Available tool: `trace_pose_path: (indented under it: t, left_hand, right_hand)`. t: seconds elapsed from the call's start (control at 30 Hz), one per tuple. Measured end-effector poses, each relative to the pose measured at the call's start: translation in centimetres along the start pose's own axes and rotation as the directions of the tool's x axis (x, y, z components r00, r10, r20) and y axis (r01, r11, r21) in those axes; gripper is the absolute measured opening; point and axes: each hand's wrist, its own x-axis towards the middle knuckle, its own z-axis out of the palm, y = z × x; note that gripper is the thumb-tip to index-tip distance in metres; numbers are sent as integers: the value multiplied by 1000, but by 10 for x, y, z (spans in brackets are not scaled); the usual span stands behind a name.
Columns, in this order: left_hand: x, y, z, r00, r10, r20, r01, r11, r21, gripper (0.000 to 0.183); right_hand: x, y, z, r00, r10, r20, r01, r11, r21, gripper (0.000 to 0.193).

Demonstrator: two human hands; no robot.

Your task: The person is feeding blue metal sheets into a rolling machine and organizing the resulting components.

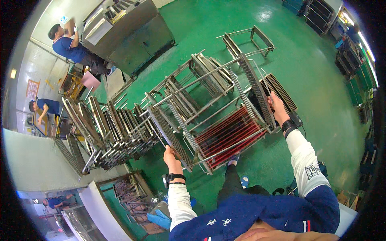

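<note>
Our navy shirt (261, 211) is nearest, and beyond it our left hand (173, 162) and right hand (278, 109) grasp with curled fingers opposite sides of one toothed metal rack (255, 88), above the green floor (321, 120).

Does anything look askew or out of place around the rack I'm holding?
The pile of metal racks to your left looks untidy: its bars jut at differing angles, though the fisheye lens may exaggerate this. The toothed rack you're holding shows no obvious damage.
</note>
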Motion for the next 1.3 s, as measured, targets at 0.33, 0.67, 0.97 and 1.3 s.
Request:
trace_pose_path:
  t: [0.33, 0.67, 0.97, 1.3]
  left_hand:
    - [139, 12, 103, 999, -51, -4, 51, 999, -20, 32]
    - [261, -55, 159, 1000, -13, 10, 14, 996, -86, 39]
    - [224, -45, 250, 892, 433, 130, -447, 799, 403, 42]
    - [209, -47, 264, 916, 376, 141, -377, 685, 623, 62]
  right_hand:
    - [133, -60, 125, 943, -329, 55, 326, 944, 56, 45]
    - [69, 34, 76, 953, -26, 303, 94, 973, -211, 39]
    - [0, 102, 13, 902, 374, 215, -270, 878, -396, 44]
    - [-52, 147, -10, 859, 397, 322, -263, 883, -388, 37]
